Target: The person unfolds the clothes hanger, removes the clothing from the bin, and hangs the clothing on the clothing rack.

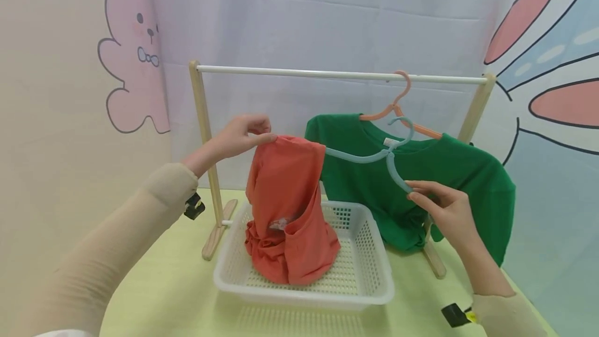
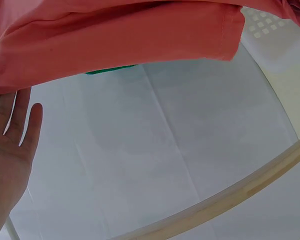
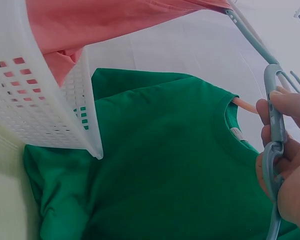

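Observation:
A coral-red shirt hangs bunched from my left hand, which pinches its top left corner between thumb and fingers. Its lower part lies gathered in the white basket. One arm of a light blue hanger reaches into the shirt's opening, so that end is hidden by cloth. My right hand grips the hanger's other arm, thumb on one side and fingers on the other, as the right wrist view shows. Behind it, a green shirt hangs on an orange hanger.
A rack with a white rail and wooden posts stands behind the basket. The orange hanger's hook sits over the rail towards the right. A yellow-green tabletop lies beneath, with a pale curtain at the back.

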{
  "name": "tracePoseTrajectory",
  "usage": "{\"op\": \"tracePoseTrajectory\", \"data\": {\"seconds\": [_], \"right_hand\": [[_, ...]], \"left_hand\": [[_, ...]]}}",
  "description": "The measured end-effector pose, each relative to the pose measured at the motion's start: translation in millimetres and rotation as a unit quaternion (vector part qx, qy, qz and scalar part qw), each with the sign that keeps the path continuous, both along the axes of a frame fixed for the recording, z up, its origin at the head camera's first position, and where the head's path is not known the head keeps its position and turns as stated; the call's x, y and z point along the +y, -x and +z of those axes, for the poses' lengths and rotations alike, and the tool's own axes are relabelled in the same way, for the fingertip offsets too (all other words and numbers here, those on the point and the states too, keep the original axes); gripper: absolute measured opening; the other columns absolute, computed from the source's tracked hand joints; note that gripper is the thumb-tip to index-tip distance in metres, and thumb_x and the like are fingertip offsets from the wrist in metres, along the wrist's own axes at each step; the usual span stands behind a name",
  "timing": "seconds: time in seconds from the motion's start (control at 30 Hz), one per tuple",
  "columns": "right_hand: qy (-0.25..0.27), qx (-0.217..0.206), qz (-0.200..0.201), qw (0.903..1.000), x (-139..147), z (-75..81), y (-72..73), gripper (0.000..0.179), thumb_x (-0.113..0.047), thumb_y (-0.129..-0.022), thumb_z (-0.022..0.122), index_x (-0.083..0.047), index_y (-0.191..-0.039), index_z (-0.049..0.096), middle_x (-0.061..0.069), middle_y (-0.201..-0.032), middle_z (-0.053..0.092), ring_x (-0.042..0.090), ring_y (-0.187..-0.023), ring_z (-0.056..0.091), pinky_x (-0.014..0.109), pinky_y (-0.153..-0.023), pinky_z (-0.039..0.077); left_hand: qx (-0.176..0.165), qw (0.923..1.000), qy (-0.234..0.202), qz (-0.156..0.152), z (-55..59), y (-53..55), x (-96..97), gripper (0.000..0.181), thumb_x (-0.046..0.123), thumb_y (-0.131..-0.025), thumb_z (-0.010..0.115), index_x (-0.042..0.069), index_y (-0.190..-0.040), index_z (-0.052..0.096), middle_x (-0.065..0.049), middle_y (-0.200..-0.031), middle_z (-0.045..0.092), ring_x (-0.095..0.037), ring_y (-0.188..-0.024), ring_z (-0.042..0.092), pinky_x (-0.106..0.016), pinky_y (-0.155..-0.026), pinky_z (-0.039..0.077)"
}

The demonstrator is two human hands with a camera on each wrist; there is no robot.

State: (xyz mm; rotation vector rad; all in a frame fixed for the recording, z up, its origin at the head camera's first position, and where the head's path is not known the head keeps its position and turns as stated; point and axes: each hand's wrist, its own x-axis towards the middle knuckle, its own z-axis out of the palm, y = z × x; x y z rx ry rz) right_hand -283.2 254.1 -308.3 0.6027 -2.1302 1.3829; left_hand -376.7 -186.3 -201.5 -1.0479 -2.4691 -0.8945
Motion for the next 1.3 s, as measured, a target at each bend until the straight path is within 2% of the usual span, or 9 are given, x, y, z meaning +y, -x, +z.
{"op": "tracePoseTrajectory", "data": {"seconds": [0.17,0.33,0.47,0.57,0.67,0.83,0.93,1.13,1.3], "right_hand": [[-0.01,-0.009,0.015,0.9998,3,-2.9,1.1,0.025,0.0,-0.094,0.063,0.004,-0.118,0.068,-0.016,-0.089,0.072,-0.001,-0.081,0.068,0.012,-0.073,0.054],[-0.044,-0.007,0.034,0.9984,-1,-4.9,1.1,0.024,0.002,-0.094,0.062,0.004,-0.117,0.068,-0.018,-0.09,0.072,0.0,-0.079,0.067,0.013,-0.073,0.055],[-0.009,-0.003,0.049,0.9988,-3,-4.0,1.5,0.025,0.004,-0.094,0.061,0.006,-0.117,0.067,-0.015,-0.091,0.072,0.001,-0.082,0.069,0.013,-0.076,0.055],[0.04,-0.001,0.043,0.9983,-1,-2.9,1.5,0.025,0.002,-0.094,0.061,0.006,-0.119,0.067,-0.013,-0.093,0.073,0.001,-0.085,0.069,0.012,-0.078,0.054],[0.06,0.0,0.033,0.9977,1,-2.4,1.6,0.026,0.0,-0.095,0.062,0.005,-0.119,0.067,-0.013,-0.095,0.073,0.0,-0.086,0.068,0.011,-0.077,0.054],[0.05,-0.001,0.028,0.9984,2,-2.7,2.5,0.025,0.0,-0.094,0.062,0.005,-0.118,0.067,-0.014,-0.093,0.072,0.001,-0.084,0.067,0.011,-0.072,0.053],[0.032,0.004,0.027,0.9991,1,-3.0,3.0,0.025,0.002,-0.094,0.062,0.005,-0.118,0.068,-0.014,-0.091,0.072,0.001,-0.082,0.067,0.012,-0.07,0.052],[-0.008,0.021,0.009,0.9997,-2,-2.2,3.2,0.024,0.003,-0.093,0.063,0.004,-0.116,0.069,-0.017,-0.087,0.07,0.0,-0.077,0.066,0.016,-0.062,0.048],[-0.028,0.027,0.006,0.9992,-9,-0.2,3.4,0.023,0.003,-0.092,0.064,0.002,-0.114,0.071,-0.019,-0.087,0.069,0.002,-0.073,0.063,0.015,-0.063,0.05]], "left_hand": [[0.021,0.9996,-0.02,-0.002,3.4,-2.3,2.8,0.016,0.02,-0.1,0.059,0.009,-0.09,0.053,-0.006,-0.085,0.057,-0.018,-0.09,0.059,-0.041,-0.093,0.051],[0.048,0.9986,-0.022,0.005,10.1,-2.7,9.1,0.015,0.023,-0.102,0.056,0.01,-0.094,0.052,-0.003,-0.07,0.043,-0.016,-0.068,0.045,-0.031,-0.07,0.039],[0.058,0.998,-0.022,0.011,10.2,-1.4,8.1,0.016,0.023,-0.102,0.056,0.01,-0.094,0.052,-0.002,-0.066,0.038,-0.015,-0.062,0.036,-0.029,-0.065,0.035],[0.055,0.9979,-0.029,0.02,6.7,-1.0,3.1,0.015,0.022,-0.101,0.057,0.01,-0.094,0.053,-0.003,-0.069,0.042,-0.016,-0.063,0.039,-0.029,-0.065,0.036],[0.045,0.9985,-0.021,0.022,3.1,-1.2,-1.1,0.013,0.022,-0.101,0.057,0.01,-0.095,0.054,-0.005,-0.075,0.049,-0.018,-0.067,0.044,-0.03,-0.066,0.039],[-0.008,0.9999,-0.011,0.008,2.3,-3.0,-0.4,0.014,0.025,-0.1,0.059,0.012,-0.107,0.06,-0.005,-0.093,0.066,-0.018,-0.087,0.062,-0.037,-0.084,0.051],[-0.024,0.9997,-0.003,0.001,3.3,-4.6,2.9,0.018,0.024,-0.098,0.062,0.014,-0.112,0.067,-0.005,-0.1,0.07,-0.018,-0.097,0.065,-0.042,-0.095,0.053],[-0.023,0.9995,-0.02,-0.001,2.0,-9.4,9.3,0.014,0.02,-0.095,0.067,0.012,-0.104,0.075,-0.006,-0.102,0.073,-0.018,-0.097,0.064,-0.042,-0.095,0.054],[-0.01,0.9998,-0.018,-0.003,-1.9,-12.6,15.7,0.015,0.02,-0.096,0.065,0.011,-0.104,0.074,-0.007,-0.101,0.073,-0.019,-0.095,0.063,-0.042,-0.093,0.055]]}}
